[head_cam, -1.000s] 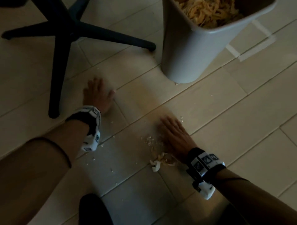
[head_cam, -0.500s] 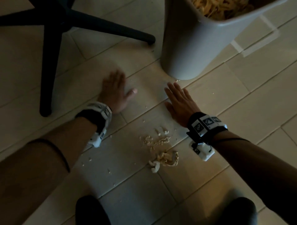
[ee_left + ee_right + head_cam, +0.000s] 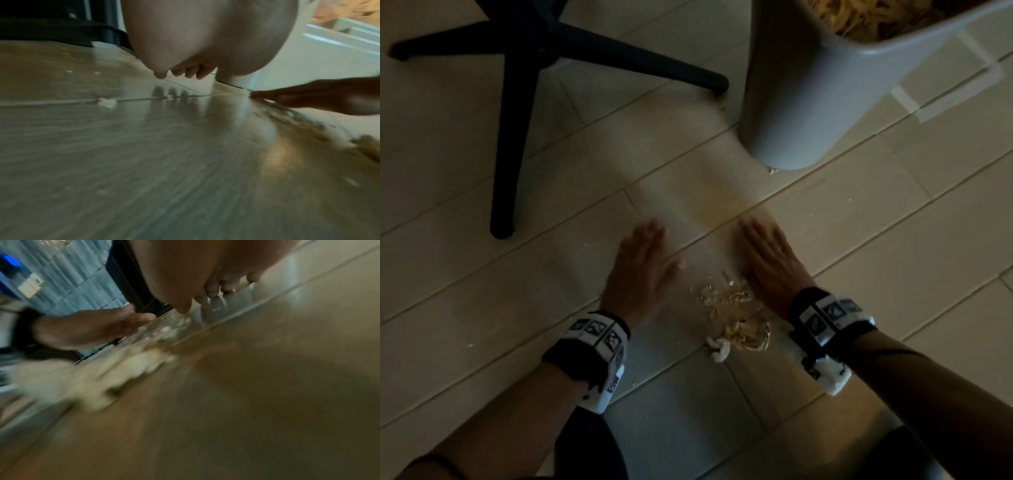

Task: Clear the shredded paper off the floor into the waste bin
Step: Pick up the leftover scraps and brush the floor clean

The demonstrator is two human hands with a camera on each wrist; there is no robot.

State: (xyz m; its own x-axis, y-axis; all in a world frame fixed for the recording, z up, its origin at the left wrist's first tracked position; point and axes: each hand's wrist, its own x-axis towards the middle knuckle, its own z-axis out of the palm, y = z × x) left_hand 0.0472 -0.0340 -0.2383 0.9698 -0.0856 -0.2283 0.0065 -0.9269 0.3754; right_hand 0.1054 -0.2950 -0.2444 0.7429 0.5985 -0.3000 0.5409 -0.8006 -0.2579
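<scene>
We see both hands flat on tiled floor [image 3: 893, 212], fingers straight, holding nothing. Left hand [image 3: 640, 270] lies just left of small heap of shredded paper [image 3: 736, 318]; right hand [image 3: 770, 270] just right of it, palm edge touching upper scraps. Heap sits between wrists, well short of grey waste bin [image 3: 804, 102], which stands beyond fingertips and already holds paper strips. Stray flecks dot tiles near left wrist. Dark chair base [image 3: 524, 68] spreads at upper left. Wrist views blurred.
</scene>
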